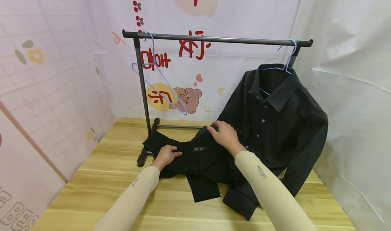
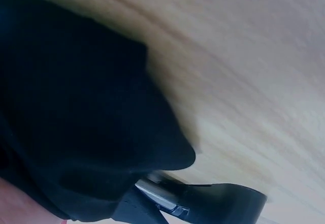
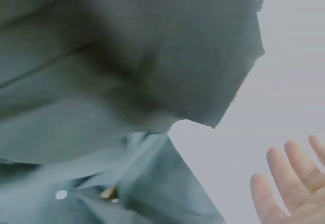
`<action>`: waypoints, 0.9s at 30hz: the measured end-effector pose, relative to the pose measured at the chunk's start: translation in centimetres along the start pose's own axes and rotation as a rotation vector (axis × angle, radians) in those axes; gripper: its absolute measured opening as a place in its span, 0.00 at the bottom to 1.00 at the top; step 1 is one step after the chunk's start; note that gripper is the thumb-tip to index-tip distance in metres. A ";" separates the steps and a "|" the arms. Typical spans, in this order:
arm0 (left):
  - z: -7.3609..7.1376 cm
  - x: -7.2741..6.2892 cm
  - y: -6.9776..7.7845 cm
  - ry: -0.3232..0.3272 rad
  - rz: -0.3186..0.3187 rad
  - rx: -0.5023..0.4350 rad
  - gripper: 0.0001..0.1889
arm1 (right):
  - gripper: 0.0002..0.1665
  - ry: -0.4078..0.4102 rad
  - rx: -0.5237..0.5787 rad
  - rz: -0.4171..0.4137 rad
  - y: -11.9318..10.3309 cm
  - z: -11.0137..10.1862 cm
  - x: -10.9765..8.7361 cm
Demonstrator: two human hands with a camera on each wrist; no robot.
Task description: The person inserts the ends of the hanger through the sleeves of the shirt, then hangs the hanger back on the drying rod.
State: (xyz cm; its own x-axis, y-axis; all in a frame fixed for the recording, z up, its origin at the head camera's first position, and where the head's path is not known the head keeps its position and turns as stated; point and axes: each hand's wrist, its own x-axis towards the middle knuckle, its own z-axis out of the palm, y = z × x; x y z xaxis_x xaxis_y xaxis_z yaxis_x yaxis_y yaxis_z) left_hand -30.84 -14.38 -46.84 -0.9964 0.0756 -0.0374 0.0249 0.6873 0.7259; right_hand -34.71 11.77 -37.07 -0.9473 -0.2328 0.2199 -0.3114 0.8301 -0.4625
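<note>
A crumpled black shirt (image 1: pixel 195 163) with a small label inside its collar lies on the wooden table. My left hand (image 1: pixel 167 155) grips its left part; in the left wrist view the dark cloth (image 2: pixel 76 97) hides most of that hand. Over the upper right edge of the same shirt is my right hand (image 1: pixel 226 136). In the right wrist view the right hand's fingers (image 3: pixel 289 178) are straight and spread, beside the dark fabric (image 3: pixel 177 51). Just right of this hand, a second black shirt (image 1: pixel 275 129), buttoned, hangs on a blue hanger (image 1: pixel 288 63).
A dark metal garment rack (image 1: pixel 213 38) stands at the back of the table (image 1: pixel 100 176). A bare blue hanger (image 1: pixel 165 78) hangs at its left end, above the lying shirt. The rack's left foot (image 1: pixel 142 158) is close to my left hand. Printed cloth surrounds the table.
</note>
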 end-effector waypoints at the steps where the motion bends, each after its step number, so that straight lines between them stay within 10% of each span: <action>1: 0.0 0.0 0.0 -0.005 -0.002 -0.009 0.19 | 0.30 0.007 0.016 -0.008 -0.5 -0.3 0.2; 27: 0.2 0.3 -0.3 0.002 0.022 -0.006 0.24 | 0.25 0.042 0.257 -0.239 -15.6 -5.2 3.7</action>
State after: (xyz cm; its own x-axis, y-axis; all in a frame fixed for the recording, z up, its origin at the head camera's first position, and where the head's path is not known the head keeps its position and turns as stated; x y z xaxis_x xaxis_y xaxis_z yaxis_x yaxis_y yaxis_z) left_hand -31.09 -14.41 -47.15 -0.9958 0.0891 -0.0200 0.0462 0.6809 0.7310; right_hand -32.97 0.60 -24.60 -0.8432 -0.3794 0.3809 -0.5376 0.5985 -0.5939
